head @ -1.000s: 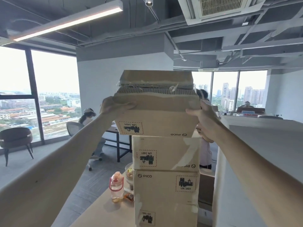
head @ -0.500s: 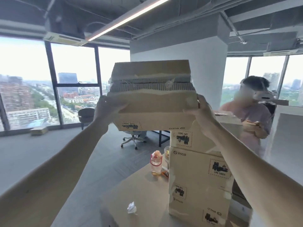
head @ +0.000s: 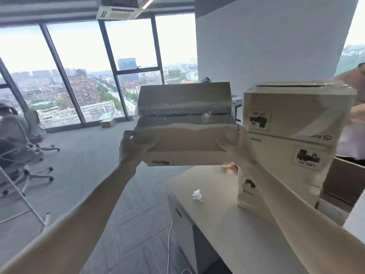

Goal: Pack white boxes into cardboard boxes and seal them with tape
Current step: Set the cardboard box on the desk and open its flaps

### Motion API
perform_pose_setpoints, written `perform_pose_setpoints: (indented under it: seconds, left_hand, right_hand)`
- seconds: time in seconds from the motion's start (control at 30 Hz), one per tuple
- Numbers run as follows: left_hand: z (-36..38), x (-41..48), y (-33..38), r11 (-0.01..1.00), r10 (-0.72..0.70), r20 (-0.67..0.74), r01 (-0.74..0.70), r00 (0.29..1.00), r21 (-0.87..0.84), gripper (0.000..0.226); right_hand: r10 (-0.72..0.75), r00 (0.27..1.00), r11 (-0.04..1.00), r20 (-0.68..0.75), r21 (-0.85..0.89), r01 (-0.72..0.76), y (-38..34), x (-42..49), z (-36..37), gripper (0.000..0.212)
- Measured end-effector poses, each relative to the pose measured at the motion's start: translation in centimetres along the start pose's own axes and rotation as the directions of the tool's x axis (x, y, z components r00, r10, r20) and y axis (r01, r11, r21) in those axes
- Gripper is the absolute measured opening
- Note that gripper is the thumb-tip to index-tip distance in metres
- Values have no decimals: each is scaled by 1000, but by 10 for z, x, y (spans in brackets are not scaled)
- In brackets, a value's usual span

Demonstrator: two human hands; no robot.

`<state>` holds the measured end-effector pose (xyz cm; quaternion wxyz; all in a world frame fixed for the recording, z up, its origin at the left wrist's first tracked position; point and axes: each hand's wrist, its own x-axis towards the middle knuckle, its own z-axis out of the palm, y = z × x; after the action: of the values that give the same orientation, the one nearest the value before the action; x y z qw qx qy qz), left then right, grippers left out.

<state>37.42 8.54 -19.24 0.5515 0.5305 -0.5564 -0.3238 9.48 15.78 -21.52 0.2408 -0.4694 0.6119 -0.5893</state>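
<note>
Both arms stretched forward, raised.
Left hand (head: 134, 147) and right hand (head: 235, 144) clamp opposite ends, fingers apparently curled.

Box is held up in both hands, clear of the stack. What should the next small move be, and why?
Probably lower the cardboard box onto the bare part of the table in front of the stack of boxes. Left hand and right hand grip its ends in mid-air, and its top flap stands open, so it likely needs support before packing or taping.

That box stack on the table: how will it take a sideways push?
Likely tips rather than slides: the stack is tall on a narrow footprint. Its top box sits skewed on the ones below, so it would probably shift first. Weight can't be judged; contents are hidden.
</note>
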Motion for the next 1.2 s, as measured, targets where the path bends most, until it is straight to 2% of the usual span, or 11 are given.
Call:
perform_pose_setpoints:
  seconds: [0.1,0.17,0.43,0.6,0.83,1.03,1.2]
  left_hand:
    - [2,-23,-40,999,-33,29,33,999,18,59]
    - [7,-40,-65,997,-66,58,65,996,29,61]
    - [60,-110,-139,978,-199,276,174,940,114,65]
    - [105,-150,-181,963,-258,455,188,852,194,74]
    - [168,-207,-214,937,-326,639,151,696,314,66]
    - [196,-245,-235,908,-397,709,137,583,396,70]
    - [209,-254,-251,897,-417,751,100,512,430,75]
  right_hand:
    - [24,1000,1000,-12,-20,-25,36,-33,1,87]
    - [100,994,995,-35,-16,-100,65,-55,-2,92]
    - [338,940,940,-56,-20,-339,143,-142,-48,82]
    - [469,867,873,-169,-57,-484,194,-194,-86,89]
    - [611,713,748,-344,-42,-662,239,-270,-131,81]
    - [683,615,692,-394,79,-718,257,-308,-149,81]
    - [707,555,627,-439,25,-778,271,-320,-157,80]
